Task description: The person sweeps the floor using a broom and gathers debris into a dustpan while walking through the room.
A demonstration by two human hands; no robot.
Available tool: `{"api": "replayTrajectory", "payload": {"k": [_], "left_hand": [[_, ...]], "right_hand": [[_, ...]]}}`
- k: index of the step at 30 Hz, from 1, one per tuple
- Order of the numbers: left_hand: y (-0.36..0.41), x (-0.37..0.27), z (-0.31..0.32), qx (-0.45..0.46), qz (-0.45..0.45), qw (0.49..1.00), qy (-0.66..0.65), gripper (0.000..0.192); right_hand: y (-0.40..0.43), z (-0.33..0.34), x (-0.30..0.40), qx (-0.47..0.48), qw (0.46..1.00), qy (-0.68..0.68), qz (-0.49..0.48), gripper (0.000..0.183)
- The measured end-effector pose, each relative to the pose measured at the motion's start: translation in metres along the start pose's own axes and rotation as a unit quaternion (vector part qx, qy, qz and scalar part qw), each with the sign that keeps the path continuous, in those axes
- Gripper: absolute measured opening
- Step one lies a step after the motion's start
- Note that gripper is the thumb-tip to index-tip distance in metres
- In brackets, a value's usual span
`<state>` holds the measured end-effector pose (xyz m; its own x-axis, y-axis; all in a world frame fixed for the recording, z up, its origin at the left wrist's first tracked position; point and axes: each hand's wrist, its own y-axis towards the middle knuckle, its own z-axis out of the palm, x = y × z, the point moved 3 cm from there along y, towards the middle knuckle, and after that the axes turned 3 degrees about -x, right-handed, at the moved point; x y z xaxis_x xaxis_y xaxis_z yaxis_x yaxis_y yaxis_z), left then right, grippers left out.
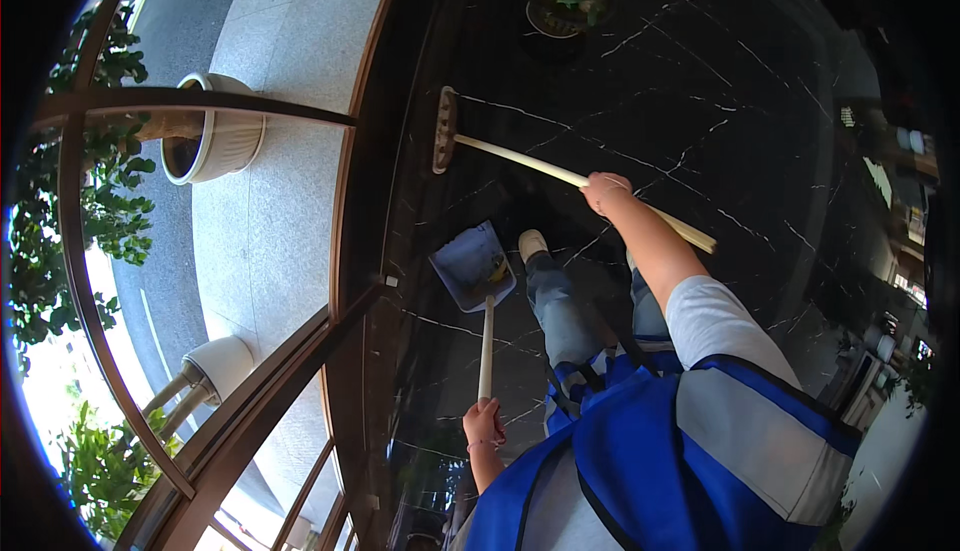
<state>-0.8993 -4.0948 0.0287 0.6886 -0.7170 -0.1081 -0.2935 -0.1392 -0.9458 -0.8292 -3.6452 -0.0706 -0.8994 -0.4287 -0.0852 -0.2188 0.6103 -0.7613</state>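
My right hand [606, 192] grips the pale handle [521, 158] of a push broom, and the handle's free end sticks out past my wrist. The broom's narrow brown head [445, 130] is down by the base of the glass wall; its bristles are hidden from above. Lower in the view, my left hand [484, 423] is closed around the light-coloured handle [487, 348] of a long-handled dustpan. The dustpan's grey-blue pan [469, 262] lies left of my shoe, apart from the broom head. A small yellowish bit of debris [498, 272] shows inside it.
Dark, white-veined polished flooring [675, 100] spreads around me. A potted plant [566, 3] stands at the top. Brown-framed glass panels [341, 213] run along the left; beyond them are a large planter [225, 130] and a second one [221, 367]. Blurred shelving [870, 378] lines the right.
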Motion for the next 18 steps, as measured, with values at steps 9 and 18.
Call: {"api": "replayTrajectory", "payload": {"k": [9,18], "left_hand": [[-0.052,0.035,0.069,-0.052,0.031,0.996,-0.072,0.018],[-0.126,0.095,0.143,-0.12,0.038,0.985,-0.117,0.017]], "right_hand": [[-0.103,0.093,-0.288,0.057,0.987,0.048,0.141,0.039],[-0.183,0.115,-0.474,0.144,0.974,0.055,0.163,0.041]]}}
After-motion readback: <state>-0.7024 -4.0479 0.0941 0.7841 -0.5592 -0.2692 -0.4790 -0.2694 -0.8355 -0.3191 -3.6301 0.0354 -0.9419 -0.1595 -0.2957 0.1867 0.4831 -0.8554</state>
